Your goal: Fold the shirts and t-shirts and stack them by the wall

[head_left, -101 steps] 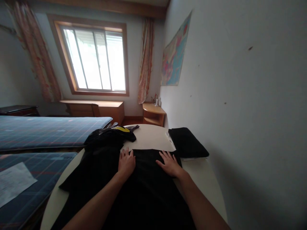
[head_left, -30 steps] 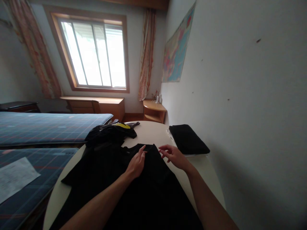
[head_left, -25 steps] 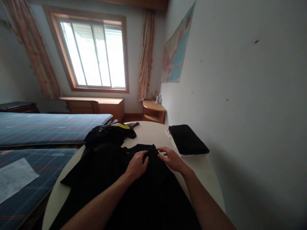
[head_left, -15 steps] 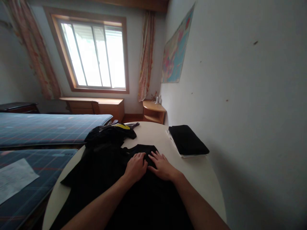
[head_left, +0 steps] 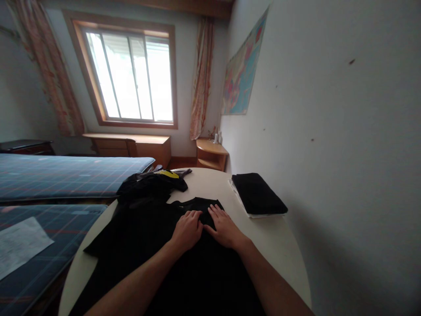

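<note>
Black garment (head_left: 204, 272): spread flat over the near and middle part of a round white table (head_left: 283, 259), reaching from the near edge to a neckline at its far end, with one part trailing off to the left. Left hand (head_left: 187, 229): palm down on the garment just short of the neckline, fingers slightly bent, pressing and grasping nothing. Right hand (head_left: 224, 228): just beside the left hand on its right, flat and open on the same cloth, fingers stretched toward the far edge, nothing gripped. Folded black stack (head_left: 258, 193): farther and to the right, near the wall, lying on a thin white layer, apart from the garment. Pile of dark clothes (head_left: 148, 186): far left of the table, crumpled, touching the garment's far left part, with a yellow patch (head_left: 168, 174) showing on its far side. Sheet of paper (head_left: 19, 245): on the near checked bed (head_left: 49, 263), left of the table. Second checked bed (head_left: 66, 171): beyond it. Corner shelf (head_left: 211, 153), long wooden desk (head_left: 131, 147), window (head_left: 131, 79): at the far wall. Map (head_left: 241, 74): on the right wall.
</note>
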Demonstrator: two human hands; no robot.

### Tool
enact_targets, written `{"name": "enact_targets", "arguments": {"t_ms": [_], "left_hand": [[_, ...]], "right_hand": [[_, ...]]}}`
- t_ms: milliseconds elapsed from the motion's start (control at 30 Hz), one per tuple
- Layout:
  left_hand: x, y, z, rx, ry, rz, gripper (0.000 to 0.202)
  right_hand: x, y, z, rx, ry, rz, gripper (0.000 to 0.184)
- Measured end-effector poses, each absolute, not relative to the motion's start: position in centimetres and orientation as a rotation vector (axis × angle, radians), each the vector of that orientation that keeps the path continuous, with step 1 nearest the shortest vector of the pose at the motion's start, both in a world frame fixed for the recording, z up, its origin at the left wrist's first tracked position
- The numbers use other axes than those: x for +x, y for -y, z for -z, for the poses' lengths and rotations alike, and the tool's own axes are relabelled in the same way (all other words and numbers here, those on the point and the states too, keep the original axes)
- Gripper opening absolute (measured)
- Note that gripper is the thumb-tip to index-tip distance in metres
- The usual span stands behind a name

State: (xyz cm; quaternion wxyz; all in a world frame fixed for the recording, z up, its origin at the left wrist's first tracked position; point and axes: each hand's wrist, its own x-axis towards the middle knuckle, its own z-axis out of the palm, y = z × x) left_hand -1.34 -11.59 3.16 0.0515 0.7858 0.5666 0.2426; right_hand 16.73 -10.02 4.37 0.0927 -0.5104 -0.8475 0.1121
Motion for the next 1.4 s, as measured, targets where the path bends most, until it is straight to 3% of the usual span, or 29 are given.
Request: {"name": "enact_targets", "arguments": {"t_ms": [167,300,533,667,833,967,1233,1400], "left_hand": [[-1.8,11.3,-2.9,2.405,-1.569,-0.772,0.043],[-2.4,10.8,-3.2,2.417,-1.481,-0.568,0.048],[-4.0,9.3,-2.8,2.100,-1.965,-0.321,0.070],[-5.0,7.7,-1.9,2.111,-1.986,-0.327,0.077],[-4.2,6.3,-2.7,2.047,-2.039,-0.291,0.075],[-1.8,6.8,-2.9,2.283,-1.884,-0.495,0.068],[-0.7,8.4,-1.8,2.431,-1.588,-0.654,0.052],[-0.8,8.3,-2.6,2.405,-1.530,-0.810,0.037]], "right_hand": [[16.8,9.8,-3.7,-1.623,2.520,-0.397,0.080],[17.6,8.8,-3.5,-1.693,2.514,-0.388,0.082],[18.9,6.8,-3.6,-1.799,2.493,-0.362,0.085],[19.2,5.1,-3.6,-1.810,2.501,-0.334,0.083],[18.8,3.9,-3.3,-1.791,2.480,-0.268,0.080],[18.7,4.1,-3.2,-1.699,2.453,-0.228,0.075],[19.0,4.7,-4.0,-1.441,2.367,-0.297,0.052],[18.6,4.2,-3.3,-1.654,2.265,-0.216,0.064]]}}
